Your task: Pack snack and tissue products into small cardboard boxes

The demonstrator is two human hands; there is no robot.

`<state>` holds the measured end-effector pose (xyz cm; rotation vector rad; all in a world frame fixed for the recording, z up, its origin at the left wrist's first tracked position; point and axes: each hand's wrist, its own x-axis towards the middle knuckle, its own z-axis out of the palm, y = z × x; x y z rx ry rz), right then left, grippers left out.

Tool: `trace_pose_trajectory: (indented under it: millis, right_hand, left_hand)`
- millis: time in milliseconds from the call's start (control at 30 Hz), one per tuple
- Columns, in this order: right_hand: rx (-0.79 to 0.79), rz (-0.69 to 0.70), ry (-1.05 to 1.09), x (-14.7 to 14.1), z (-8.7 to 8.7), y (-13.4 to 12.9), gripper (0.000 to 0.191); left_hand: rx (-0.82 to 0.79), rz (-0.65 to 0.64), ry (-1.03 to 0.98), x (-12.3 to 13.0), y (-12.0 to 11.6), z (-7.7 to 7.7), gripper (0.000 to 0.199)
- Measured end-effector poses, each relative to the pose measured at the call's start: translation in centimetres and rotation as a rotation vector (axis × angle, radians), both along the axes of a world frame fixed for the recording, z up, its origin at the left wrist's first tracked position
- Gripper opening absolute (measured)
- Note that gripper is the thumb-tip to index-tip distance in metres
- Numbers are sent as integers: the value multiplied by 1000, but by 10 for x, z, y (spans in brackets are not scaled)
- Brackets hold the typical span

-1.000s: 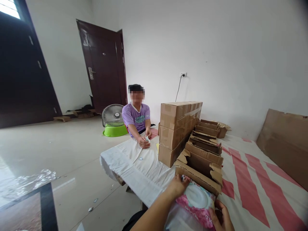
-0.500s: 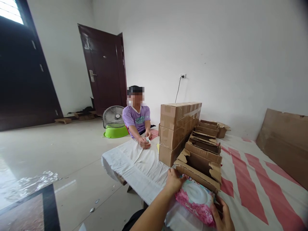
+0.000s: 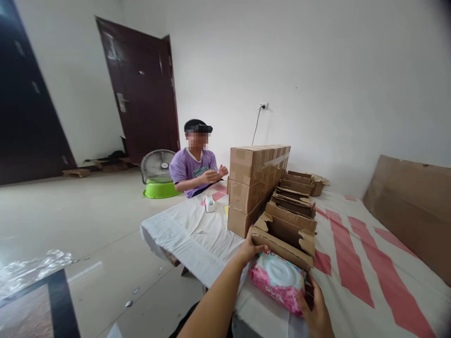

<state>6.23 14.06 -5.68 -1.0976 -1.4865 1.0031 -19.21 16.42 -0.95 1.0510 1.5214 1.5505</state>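
A pink and light-blue pack of wet wipes with a white lid lies at the table's near edge, against the front of an open cardboard box. My left hand grips the box's near left corner, its thumb stretched along the front wall just above the pack. At the pack's right end, my right hand holds it with the thumb on the near side and the fingers at the far corner. Part of the right fingers is hidden behind the pack.
More open boxes stand in a row behind the first. Left of them rises a stack of taped cartons. Across the table sits a co-worker, near a small white pack. A large cardboard sheet leans at right.
My left hand has shifted from the pack's left end onto the box corner. The co-worker has put the small white pack down and raised both hands. The view has shifted slightly.
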Motion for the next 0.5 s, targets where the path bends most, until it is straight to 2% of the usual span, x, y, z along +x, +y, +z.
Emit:
trace_pose_trajectory:
  millis: [100,233,367,500]
  right_hand:
    - [72,57,-52,-1,-1,-2,85]
    - [194,34,-155,-3,-10,1,90]
    - [264,-3,-244,-9,-18,4,85]
    - [259,-85,-309,-16,-19,10,91]
  left_hand:
    - [22,-76,-86,-4,9,-7,83]
    - [65,-137,-160,-8,16,-12,79]
    - [144,-142,-174,-3,20,-12,80]
    - [166,-86,-163,5,26,-11,85]
